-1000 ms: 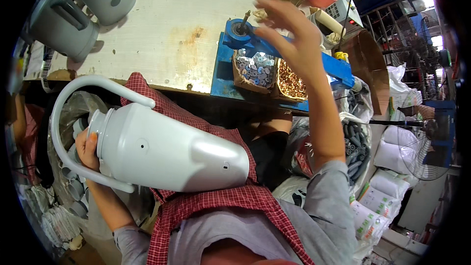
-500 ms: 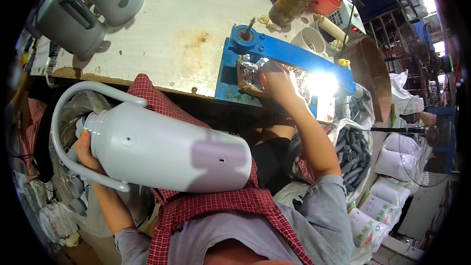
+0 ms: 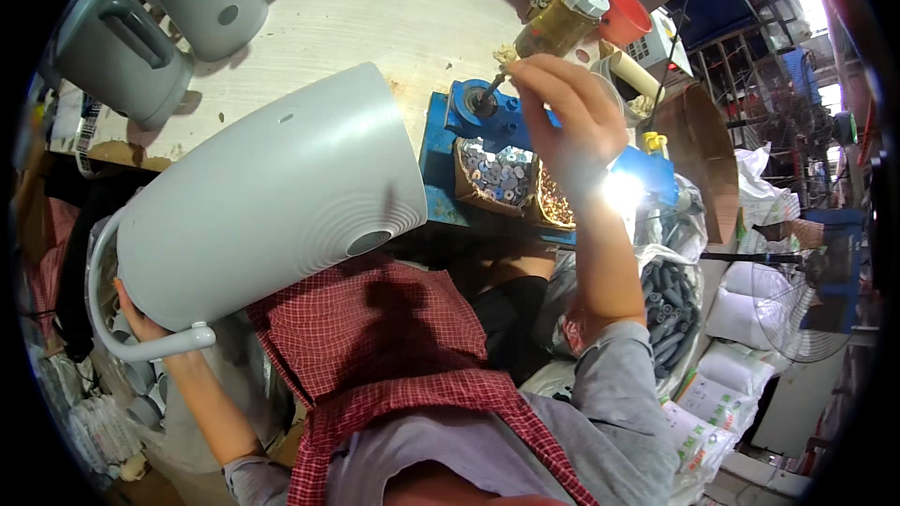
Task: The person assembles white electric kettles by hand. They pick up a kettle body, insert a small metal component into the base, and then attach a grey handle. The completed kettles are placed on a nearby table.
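Observation:
A large pale grey vacuum jug body (image 3: 272, 197) lies tilted across my lap, its wide open base end turned up toward the blue fixture. My left hand (image 3: 141, 314) grips it at the neck end, beside its curved carrying handle (image 3: 155, 349); part of that hand is hidden behind the jug. Over the blue metal fixture (image 3: 530, 131), my right hand (image 3: 574, 117) has its fingertips pinched at the top of the upright metal spindle (image 3: 489, 92). What lies between those fingertips is too small to make out. Below sits a box of washers (image 3: 492, 173), next to small brass-coloured parts (image 3: 555, 201).
Finished-looking grey jugs (image 3: 202, 0) stand at the table's far left. Behind the fixture are a lidded jar (image 3: 562, 23) and a red bowl (image 3: 625, 16). A bright lamp (image 3: 622, 189) shines near the fixture's right end. Bags of grey handles (image 3: 667, 309) and a fan (image 3: 802, 295) are at right.
My right hand has come up out of the washer box to the spindle's tip. The jug has swung up, its base end rising over the table edge toward the fixture.

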`<state>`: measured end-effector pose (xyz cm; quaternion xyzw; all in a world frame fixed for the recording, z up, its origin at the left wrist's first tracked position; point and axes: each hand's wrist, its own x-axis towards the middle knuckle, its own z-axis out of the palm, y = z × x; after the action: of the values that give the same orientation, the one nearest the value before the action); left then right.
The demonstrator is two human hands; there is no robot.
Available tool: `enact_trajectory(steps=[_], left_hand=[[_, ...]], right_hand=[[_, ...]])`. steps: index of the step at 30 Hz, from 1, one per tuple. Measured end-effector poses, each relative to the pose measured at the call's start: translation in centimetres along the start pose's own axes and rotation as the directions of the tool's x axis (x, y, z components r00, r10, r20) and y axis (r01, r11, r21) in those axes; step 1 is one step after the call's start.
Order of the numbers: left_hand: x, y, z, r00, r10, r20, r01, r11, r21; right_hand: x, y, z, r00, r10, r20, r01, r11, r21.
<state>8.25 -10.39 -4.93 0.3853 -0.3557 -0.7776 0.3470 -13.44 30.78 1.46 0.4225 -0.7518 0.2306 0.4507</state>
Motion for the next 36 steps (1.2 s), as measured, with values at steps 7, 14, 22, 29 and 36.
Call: enact_trajectory(steps=[7,14,22,29,36], left_hand=[[0.8,-1.0,0.2,0.99,-0.051,0.132,0.058,0.997,-0.045],[0.3,-3.3,7.3,0.965,-0.07,0.253,0.091,0.993,-0.071],[-5.3,-11.9,16.2,0.767,0.159,0.622,-0.205,0.979,0.003],[-7.2,-17.2,18.9,0.556,0.034,0.83,-0.169,0.983,0.073],[-6.7,-18.5,18.8,0.531,0.006,0.847,-0.127,0.989,0.072]], right_hand=[[-1.1,-0.1,0.5,0.995,0.099,0.013,-0.1,0.995,0.023],[-4.0,-4.1,-3.8,0.713,0.636,0.296,-0.698,0.6,0.391],[-13.0,-2.4,-8.8,0.316,0.948,0.035,-0.829,0.258,0.496],[-16.0,0.1,-11.9,0.198,0.968,-0.154,-0.813,0.25,0.525],[-16.2,0.1,-12.2,0.196,0.97,-0.145,-0.836,0.242,0.493]])
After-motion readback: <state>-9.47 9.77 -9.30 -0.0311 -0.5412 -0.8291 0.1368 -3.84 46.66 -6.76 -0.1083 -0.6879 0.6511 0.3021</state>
